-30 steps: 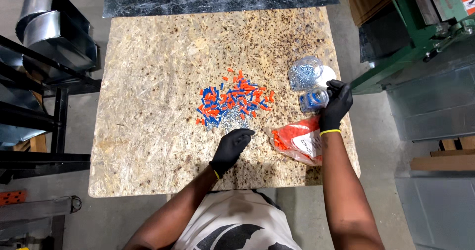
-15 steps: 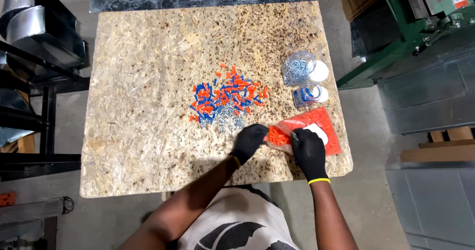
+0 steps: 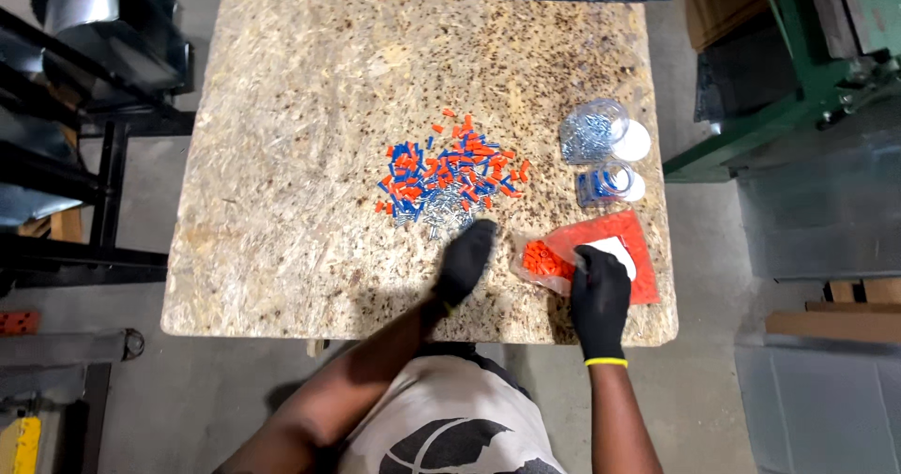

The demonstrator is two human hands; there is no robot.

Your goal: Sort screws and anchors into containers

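Observation:
A loose pile of small orange, blue and silver parts (image 3: 449, 178) lies in the middle of the speckled stone table (image 3: 300, 155). My left hand (image 3: 466, 263), in a black glove and blurred, stretches out just below the pile, fingertips pointing at it. My right hand (image 3: 601, 296), also gloved in black, grips the near edge of an orange plastic bag (image 3: 638, 267) at the table's front right. A clump of orange parts (image 3: 540, 258) shows at the bag's left end.
Two clear bags sit at the right edge, one with silver parts (image 3: 591, 134) and one with blue parts (image 3: 603, 185). Green machinery (image 3: 807, 70) stands to the right. Black racks with metal ducting (image 3: 84, 23) stand to the left.
My left hand left the orange bag's mouth and moved up-left toward the pile. My right hand, earlier up at the clear bags, came down onto the orange bag and stays there.

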